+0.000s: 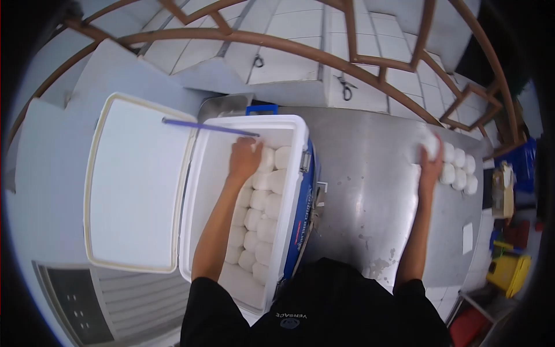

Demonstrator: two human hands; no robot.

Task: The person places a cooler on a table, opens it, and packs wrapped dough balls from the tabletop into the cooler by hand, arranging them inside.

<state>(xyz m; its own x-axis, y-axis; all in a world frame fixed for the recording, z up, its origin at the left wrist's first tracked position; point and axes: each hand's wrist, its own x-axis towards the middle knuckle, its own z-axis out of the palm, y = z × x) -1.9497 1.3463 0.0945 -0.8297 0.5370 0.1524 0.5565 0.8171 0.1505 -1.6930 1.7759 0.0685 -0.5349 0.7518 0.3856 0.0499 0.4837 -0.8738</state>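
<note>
My left hand (245,157) reaches into an open white-lined cooler box (295,130), its fingers curled at the far end. Whether they hold anything there is hidden. Beside it, rows of white dough-like balls (254,220) line the cooler's right side. Over the steel table, my right hand (430,159) is closed around a white dough-like ball (426,143), smeared by motion. Just right of that hand sits a group of several similar balls (459,168) in two rows.
The cooler's lid (136,185) is swung open to the left, and a purple stick (211,127) lies across the cooler's far corner. Brown bars arch overhead. A steel pan (222,105) and a blue frame (262,109) stand behind. On the steel table (358,202) lies a white card (467,238).
</note>
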